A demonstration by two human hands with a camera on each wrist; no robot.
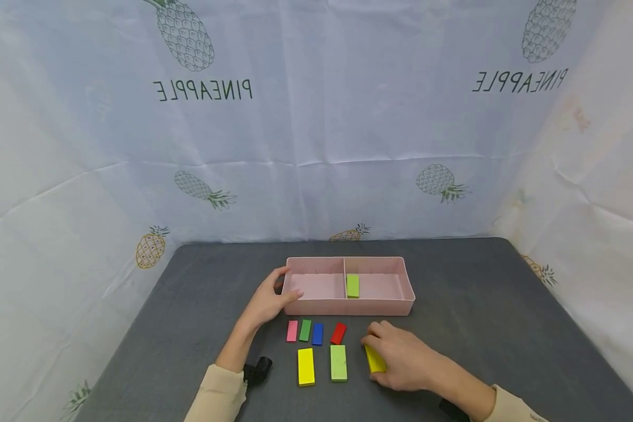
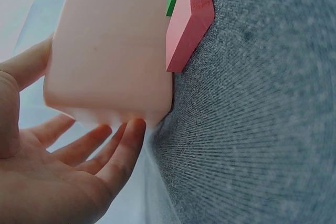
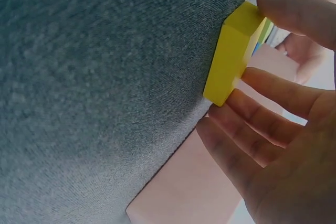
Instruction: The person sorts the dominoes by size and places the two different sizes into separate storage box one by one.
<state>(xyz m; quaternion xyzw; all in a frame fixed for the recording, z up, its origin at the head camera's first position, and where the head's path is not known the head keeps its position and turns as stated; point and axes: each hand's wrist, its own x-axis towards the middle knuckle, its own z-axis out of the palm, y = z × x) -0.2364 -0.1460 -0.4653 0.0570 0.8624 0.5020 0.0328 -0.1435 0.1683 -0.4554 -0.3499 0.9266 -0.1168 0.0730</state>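
The right hand (image 1: 403, 357) pinches a yellow block (image 1: 375, 361); to that hand's left, six loose blocks (image 1: 339, 364) lie on the desk (image 1: 464, 287). Farther off, the left hand (image 1: 265, 300) grips one end of the box (image 1: 348, 308), with a lime block (image 1: 353, 286) inside, right of that hand.

Soft, even light is falling on the pink box (image 1: 348, 308). Behind it, the cloth (image 1: 316, 126) is looking bluish; to either side, paler and warmer. In the left wrist view, shadow is edging the box's base and the tabletop (image 2: 262, 108) beside it is blurring into streaks.
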